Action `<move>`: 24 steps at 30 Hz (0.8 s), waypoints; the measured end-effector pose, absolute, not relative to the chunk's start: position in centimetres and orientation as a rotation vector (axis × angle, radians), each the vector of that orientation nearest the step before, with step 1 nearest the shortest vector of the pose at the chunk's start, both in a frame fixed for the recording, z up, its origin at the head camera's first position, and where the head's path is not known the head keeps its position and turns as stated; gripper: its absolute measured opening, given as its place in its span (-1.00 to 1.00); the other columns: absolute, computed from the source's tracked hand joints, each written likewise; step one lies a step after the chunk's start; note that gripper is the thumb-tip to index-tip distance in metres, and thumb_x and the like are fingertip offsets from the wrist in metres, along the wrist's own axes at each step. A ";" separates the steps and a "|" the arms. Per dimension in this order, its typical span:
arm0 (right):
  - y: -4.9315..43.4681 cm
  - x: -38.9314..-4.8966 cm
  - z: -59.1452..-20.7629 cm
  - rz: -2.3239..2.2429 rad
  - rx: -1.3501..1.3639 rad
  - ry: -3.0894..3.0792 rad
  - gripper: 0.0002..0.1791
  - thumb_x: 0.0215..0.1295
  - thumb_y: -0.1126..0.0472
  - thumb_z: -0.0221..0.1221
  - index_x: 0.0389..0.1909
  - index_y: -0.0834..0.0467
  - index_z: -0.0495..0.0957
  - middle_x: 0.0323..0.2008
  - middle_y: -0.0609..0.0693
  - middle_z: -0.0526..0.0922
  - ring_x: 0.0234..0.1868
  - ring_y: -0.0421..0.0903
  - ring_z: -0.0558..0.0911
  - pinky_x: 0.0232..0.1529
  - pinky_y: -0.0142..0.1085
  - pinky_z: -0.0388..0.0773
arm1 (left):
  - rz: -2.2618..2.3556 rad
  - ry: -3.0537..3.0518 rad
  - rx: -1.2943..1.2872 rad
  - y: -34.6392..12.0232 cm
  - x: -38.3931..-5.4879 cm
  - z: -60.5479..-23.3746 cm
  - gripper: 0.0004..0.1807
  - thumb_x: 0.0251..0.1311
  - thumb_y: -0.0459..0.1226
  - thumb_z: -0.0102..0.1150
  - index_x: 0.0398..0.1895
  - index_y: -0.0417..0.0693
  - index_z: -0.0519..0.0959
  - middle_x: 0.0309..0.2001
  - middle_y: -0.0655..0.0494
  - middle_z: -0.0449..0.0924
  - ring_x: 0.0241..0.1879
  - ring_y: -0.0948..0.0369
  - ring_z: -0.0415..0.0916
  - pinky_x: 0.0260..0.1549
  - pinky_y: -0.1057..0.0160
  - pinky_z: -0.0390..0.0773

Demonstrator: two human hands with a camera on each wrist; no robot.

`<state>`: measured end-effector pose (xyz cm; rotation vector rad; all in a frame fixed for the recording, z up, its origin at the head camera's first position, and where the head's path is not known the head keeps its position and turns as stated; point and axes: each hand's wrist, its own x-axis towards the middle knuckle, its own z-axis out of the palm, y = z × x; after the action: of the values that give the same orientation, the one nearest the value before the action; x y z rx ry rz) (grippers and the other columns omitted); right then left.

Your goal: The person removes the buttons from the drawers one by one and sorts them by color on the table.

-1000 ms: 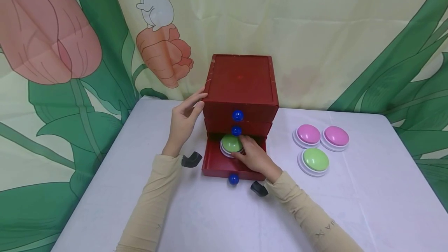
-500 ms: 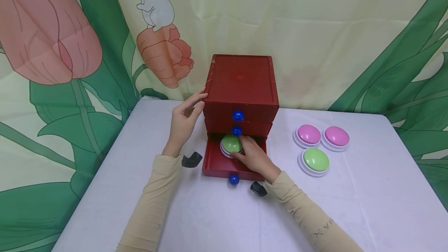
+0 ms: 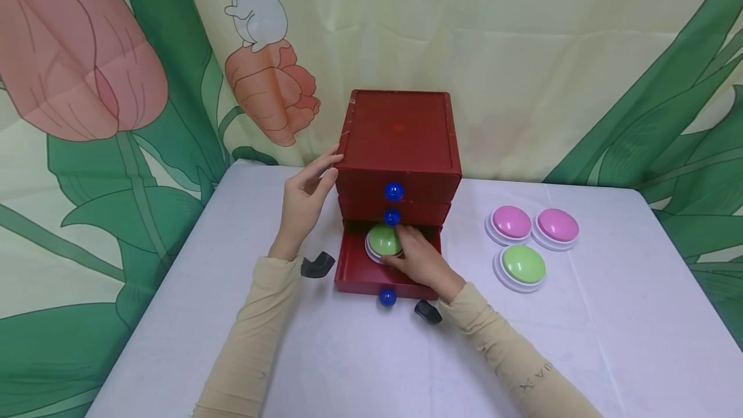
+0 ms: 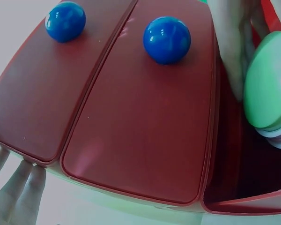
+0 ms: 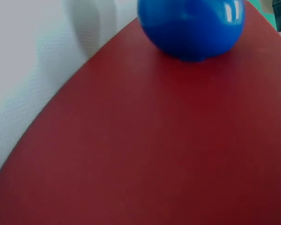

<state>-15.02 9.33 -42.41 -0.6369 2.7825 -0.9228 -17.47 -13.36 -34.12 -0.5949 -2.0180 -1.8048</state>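
Observation:
A red chest (image 3: pixel 400 134) of three drawers stands at the table's back, each drawer with a round blue knob. Its bottom drawer (image 3: pixel 351 273) is pulled out and holds a green dome-topped push button (image 3: pixel 383 238) on a white base. My right hand (image 3: pixel 424 263) reaches into that drawer and grips the button's right side, thumb in front and fingers behind. In the left wrist view, the green dome (image 4: pixel 271 84) lies beside those fingers. My left hand (image 3: pixel 303 205) rests straight fingers against the chest's left side. The right wrist view shows only the drawer front (image 5: pixel 145 140) and knob (image 5: pixel 192 28).
Right of the chest sit two pink push buttons (image 3: pixel 511 222) and another green push button (image 3: pixel 524 264) on the white table (image 3: pixel 360 366). Black wrist-worn pieces show beside both sleeves (image 3: pixel 317 266). A printed curtain (image 3: pixel 522 50) hangs directly behind the table.
The green button in the drawer has shifted very slightly toward the front, with the right hand still on it. The left hand and the drawers stay in place.

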 end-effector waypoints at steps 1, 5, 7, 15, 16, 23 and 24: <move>9.3 -15.0 -42.4 -0.926 -0.634 2.780 -0.25 0.27 0.11 0.34 0.36 0.32 0.23 0.18 0.25 0.46 0.24 0.16 0.44 0.31 -0.01 0.43 | -1.807 -2.017 -0.595 -13.4 -17.5 -34.1 -0.65 0.38 -0.45 0.07 0.19 -0.35 0.54 0.35 -0.10 0.43 0.34 0.07 0.41 0.25 0.17 0.49; 9.2 -14.9 -42.4 -0.929 -0.624 2.798 -0.28 0.23 0.13 0.37 0.29 0.33 0.29 0.11 0.23 0.50 0.17 0.13 0.48 0.24 -0.04 0.49 | -1.813 -2.015 -0.594 -13.3 -17.4 -34.1 -0.65 0.38 -0.45 0.07 0.19 -0.35 0.54 0.36 -0.11 0.43 0.34 0.08 0.41 0.25 0.17 0.48; 9.1 -14.9 -42.3 -0.932 -0.621 2.803 -0.26 0.20 0.13 0.39 0.30 0.33 0.29 0.11 0.22 0.50 0.16 0.12 0.49 0.24 -0.05 0.50 | -1.815 -2.012 -0.593 -13.3 -17.4 -34.1 -0.65 0.38 -0.45 0.07 0.19 -0.35 0.54 0.35 -0.11 0.43 0.34 0.08 0.41 0.25 0.17 0.48; 9.1 -14.3 -41.9 -0.964 -0.602 2.794 -0.22 0.09 0.15 0.47 0.27 0.33 0.34 0.07 0.19 0.53 0.10 0.09 0.53 0.17 -0.06 0.56 | -1.804 -2.030 -0.591 -13.3 -17.3 -33.9 -0.64 0.38 -0.45 0.06 0.20 -0.35 0.53 0.36 -0.10 0.42 0.35 0.07 0.40 0.25 0.15 0.48; 9.1 -14.2 -41.8 -0.970 -0.601 2.793 -0.23 0.08 0.14 0.47 0.26 0.33 0.35 0.07 0.19 0.53 0.09 0.09 0.53 0.17 -0.06 0.56 | -1.805 -2.030 -0.590 -13.3 -17.3 -33.9 -0.64 0.38 -0.45 0.06 0.20 -0.35 0.53 0.36 -0.11 0.42 0.35 0.06 0.40 0.25 0.14 0.48; 9.7 -13.6 -41.3 -1.035 -0.622 2.819 -0.22 0.04 0.12 0.50 0.26 0.29 0.41 0.10 0.16 0.57 0.12 0.08 0.55 0.15 -0.04 0.58 | -1.810 -2.031 -0.574 -13.3 -17.2 -33.9 -0.64 0.38 -0.45 0.06 0.21 -0.36 0.52 0.36 -0.11 0.42 0.36 0.06 0.40 0.26 0.14 0.48; 9.8 -13.4 -41.2 -1.040 -0.616 2.824 -0.22 0.04 0.11 0.50 0.26 0.28 0.42 0.10 0.15 0.57 0.12 0.07 0.55 0.14 -0.04 0.59 | -1.810 -2.031 -0.573 -13.3 -17.2 -33.9 -0.64 0.38 -0.45 0.06 0.21 -0.36 0.52 0.36 -0.11 0.42 0.36 0.06 0.40 0.26 0.14 0.48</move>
<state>-13.44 9.78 -41.15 -0.6159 2.8238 -1.0405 -17.17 -13.27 -33.86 -0.5730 -2.0305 -1.8100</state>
